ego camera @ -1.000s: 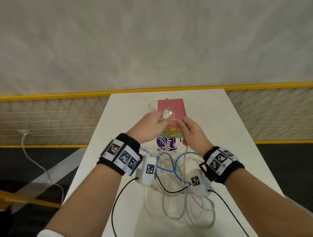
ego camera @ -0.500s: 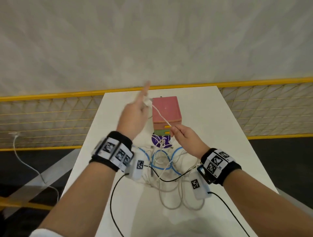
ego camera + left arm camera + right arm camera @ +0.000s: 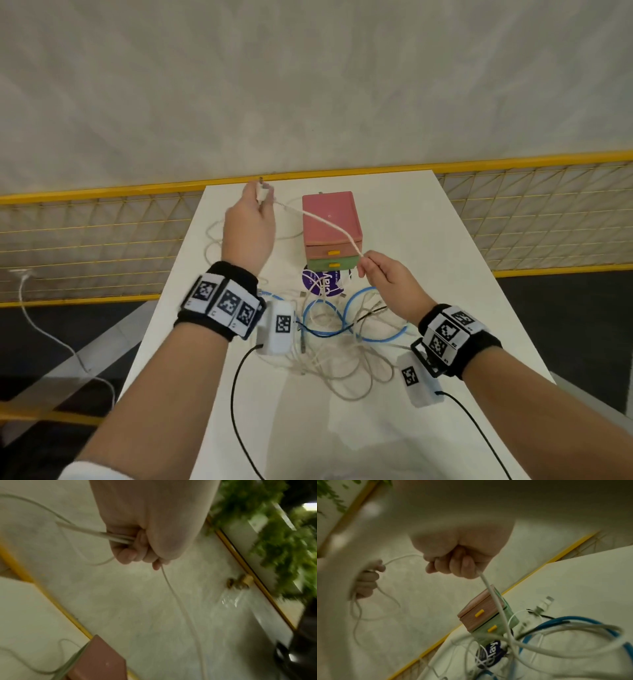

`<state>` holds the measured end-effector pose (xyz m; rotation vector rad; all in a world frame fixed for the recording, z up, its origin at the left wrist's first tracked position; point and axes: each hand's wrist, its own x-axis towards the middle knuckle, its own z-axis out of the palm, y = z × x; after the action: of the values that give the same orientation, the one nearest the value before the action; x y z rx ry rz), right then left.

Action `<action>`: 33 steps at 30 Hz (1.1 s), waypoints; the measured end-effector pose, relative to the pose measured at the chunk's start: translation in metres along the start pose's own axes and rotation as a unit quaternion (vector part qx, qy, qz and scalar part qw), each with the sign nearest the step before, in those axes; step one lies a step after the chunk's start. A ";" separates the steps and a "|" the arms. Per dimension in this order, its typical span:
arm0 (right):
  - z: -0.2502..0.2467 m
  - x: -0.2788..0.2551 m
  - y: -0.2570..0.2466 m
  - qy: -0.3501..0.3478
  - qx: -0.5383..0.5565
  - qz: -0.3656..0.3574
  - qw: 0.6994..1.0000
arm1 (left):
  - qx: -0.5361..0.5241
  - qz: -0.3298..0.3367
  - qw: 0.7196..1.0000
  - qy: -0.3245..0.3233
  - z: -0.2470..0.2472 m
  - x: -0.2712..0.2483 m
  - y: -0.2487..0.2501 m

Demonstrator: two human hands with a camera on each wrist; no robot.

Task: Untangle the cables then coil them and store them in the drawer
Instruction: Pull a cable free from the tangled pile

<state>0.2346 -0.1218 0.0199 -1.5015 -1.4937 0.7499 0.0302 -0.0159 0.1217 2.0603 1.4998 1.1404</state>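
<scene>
Head view: a person's left hand (image 3: pixel 249 229), raised over the tabletop's far left corner, grips the plug end of a white cable (image 3: pixel 325 224), fingers curled round it. The cable runs taut across the top of a small drawer unit (image 3: pixel 331 219) to the right hand (image 3: pixel 388 286), which pinches it between fingertips just in front of the drawers. Both drawers, the pink upper one (image 3: pixel 331 253) and the green lower one (image 3: pixel 331 264), are pushed in, so their contents are hidden. A tangle of white, grey and blue cables (image 3: pixel 346 334) lies near the middle of the white table (image 3: pixel 445 240), partly covered by the wrists and their tagged bands. A purple sticker (image 3: pixel 325 286) in front of the unit is crossed by wires, its lettering only partly legible.

Left wrist view: the left hand (image 3: pixel 147 536) is closed in a fist round several loops of white cable (image 3: pixel 180 601); the plug itself cannot be seen. A corner of the pink unit (image 3: pixel 97 660) is cut off at the bottom edge. The background greenery is blurred.

Right wrist view: the right hand (image 3: pixel 462 555) holds the white cable (image 3: pixel 494 601) in curled fingers, the line dropping past the drawer unit (image 3: pixel 481 614) into the tangle (image 3: pixel 565 635). The left hand (image 3: pixel 366 580) is blurred at the left.
</scene>
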 end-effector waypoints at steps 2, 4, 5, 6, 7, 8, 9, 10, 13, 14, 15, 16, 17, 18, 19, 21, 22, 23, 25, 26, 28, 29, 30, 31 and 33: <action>0.001 0.004 -0.007 0.011 0.009 -0.018 1.000 | -0.001 0.070 0.995 -0.076 0.012 -0.016 0.005; 0.002 0.008 -0.017 0.017 0.017 -0.043 0.999 | 0.002 0.115 0.976 -0.183 0.028 -0.034 0.012; 0.002 0.010 -0.021 0.020 0.020 -0.051 0.998 | -0.001 0.109 0.970 -0.218 0.036 -0.041 0.014; 0.001 0.011 -0.024 0.022 0.025 -0.056 0.998 | -0.011 0.088 0.969 -0.232 0.042 -0.045 0.016; 0.000 0.012 -0.025 0.024 0.029 -0.057 0.998 | -0.025 0.068 0.970 -0.233 0.045 -0.046 0.016; -0.001 0.012 -0.026 0.021 0.032 -0.055 0.998 | -0.029 0.059 0.972 -0.226 0.045 -0.046 0.016; -0.003 0.011 -0.025 0.014 0.030 -0.051 0.998 | -0.032 0.053 0.975 -0.212 0.043 -0.044 0.016; -0.004 0.009 -0.022 0.002 0.025 -0.045 0.999 | -0.039 0.039 0.980 -0.189 0.039 -0.039 0.015; -0.005 -0.001 -0.009 -0.020 0.000 -0.011 1.000 | -0.093 -0.063 0.993 -0.046 0.019 -0.009 0.006; -0.004 -0.003 -0.005 -0.020 -0.007 0.001 1.000 | -0.105 -0.080 0.991 -0.001 0.011 -0.001 0.003; -0.003 -0.005 -0.002 -0.020 -0.010 0.009 1.000 | -0.108 -0.071 0.991 0.031 0.007 0.003 0.000; -0.002 -0.006 -0.001 -0.018 -0.010 0.015 1.000 | -0.101 -0.040 0.993 0.044 0.004 0.003 -0.001; 0.000 -0.006 -0.002 -0.014 -0.009 0.016 1.000 | -0.084 0.007 0.996 0.033 0.006 -0.001 0.001; 0.002 -0.004 -0.005 -0.010 -0.006 0.011 1.000 | -0.062 0.055 0.996 -0.013 0.011 -0.009 0.003; 0.004 -0.002 -0.010 -0.007 -0.004 0.000 1.000 | -0.040 0.094 0.991 -0.086 0.018 -0.020 0.008; 0.008 0.004 -0.022 -0.005 0.008 -0.029 1.000 | 0.011 0.116 0.964 -0.238 0.034 -0.041 0.018; 0.009 0.007 -0.027 -0.009 0.018 -0.041 0.999 | 0.023 0.100 0.955 -0.277 0.041 -0.048 0.020; 0.010 0.010 -0.030 -0.014 0.022 -0.049 0.998 | 0.017 0.077 0.955 -0.287 0.044 -0.051 0.020; 0.007 0.011 -0.030 -0.024 0.012 -0.056 0.998 | -0.014 0.041 0.968 -0.249 0.042 -0.046 0.017; 0.004 0.009 -0.028 -0.027 0.009 -0.053 0.998 | -0.022 0.036 0.977 -0.210 0.037 -0.039 0.015; 0.000 0.006 -0.024 -0.031 0.015 -0.041 0.999 | -0.020 0.021 0.992 -0.123 0.026 -0.023 0.008; 0.000 0.006 -0.023 -0.032 0.013 -0.037 0.999 | -0.004 0.015 0.996 -0.087 0.022 -0.017 0.004; 0.000 0.006 -0.022 -0.032 0.009 -0.036 0.999 | 0.018 0.012 0.998 -0.063 0.021 -0.015 0.003; 0.002 0.007 -0.023 -0.029 0.008 -0.037 0.999 | 0.034 0.013 0.998 -0.050 0.021 -0.016 0.003; 0.005 0.012 -0.026 -0.027 0.009 -0.048 0.998 | 0.025 0.044 0.995 -0.083 0.029 -0.024 0.006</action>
<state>0.2191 -0.1118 0.0428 -1.3966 -1.5825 0.7495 0.0529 -0.0349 0.0983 2.2143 1.3835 0.9462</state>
